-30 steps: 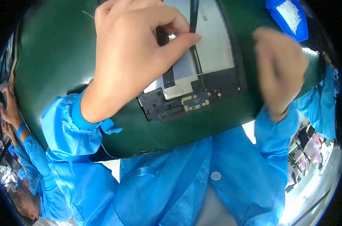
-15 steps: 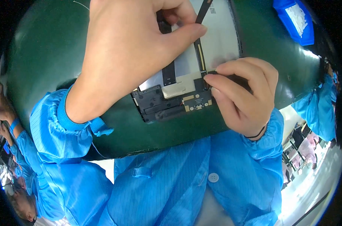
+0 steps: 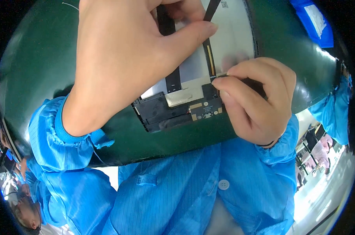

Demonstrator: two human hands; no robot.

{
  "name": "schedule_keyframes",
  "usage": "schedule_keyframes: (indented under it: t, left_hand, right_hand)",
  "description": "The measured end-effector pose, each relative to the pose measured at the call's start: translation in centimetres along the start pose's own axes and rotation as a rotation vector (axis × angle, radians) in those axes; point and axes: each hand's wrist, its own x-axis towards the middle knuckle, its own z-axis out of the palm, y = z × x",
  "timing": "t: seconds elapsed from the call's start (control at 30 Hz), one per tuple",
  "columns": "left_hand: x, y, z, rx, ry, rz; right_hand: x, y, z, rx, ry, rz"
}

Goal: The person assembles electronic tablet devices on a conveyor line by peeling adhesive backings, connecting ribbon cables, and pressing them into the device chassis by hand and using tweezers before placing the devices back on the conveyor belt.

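An opened tablet point(image 3: 156, 111) lies in front of me, its silver inner panel point(image 3: 234, 39) and black lower frame exposed. A small circuit board point(image 3: 206, 111) sits in that frame, beside a strip of pale tape point(image 3: 185, 97). My left hand point(image 3: 115, 58) reaches over the panel, thumb and fingers closed on a dark, flat ribbon cable point(image 3: 210, 58). A wider black ribbon point(image 3: 173, 80) runs down under that hand. My right hand point(image 3: 261, 98) is closed at the cable's lower end, fingertips pressed together beside the board; anything between them is hidden.
The tablet rests on a dark green table mat point(image 3: 154, 147), whose near edge curves in front of my blue smock point(image 3: 165, 196). A blue bin point(image 3: 316, 23) with white pieces stands at the far right. Other people in blue point(image 3: 334, 113) are at both sides.
The tablet and both hands sit slightly lower in the picture, with the left hand a little further left. Both hands keep their closed poses at the cable.
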Motion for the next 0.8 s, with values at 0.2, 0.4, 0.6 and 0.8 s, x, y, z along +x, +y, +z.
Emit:
schedule_keyframes:
  t: [0.2, 0.4, 0.6, 0.8]
  left_hand:
    - [0.8, 1.8, -1.4, -0.096, -0.084, -0.156]
    - [0.1, 0.2, -0.5, -0.044, -0.07, -0.014]
    - [-0.2, 0.3, -0.4, -0.046, -0.042, 0.015]
    - [0.2, 0.2, -0.3, -0.145, -0.055, -0.036]
  right_hand:
    - [-0.2, -0.1, 0.1, 0.025, 0.037, -0.009]
    - [-0.2, -0.3, 0.2, 0.024, 0.028, -0.003]
    - [-0.2, -0.4, 0.4, 0.05, 0.037, 0.001]
    - [0.0, -0.2, 0.3, 0.055, 0.033, -0.002]
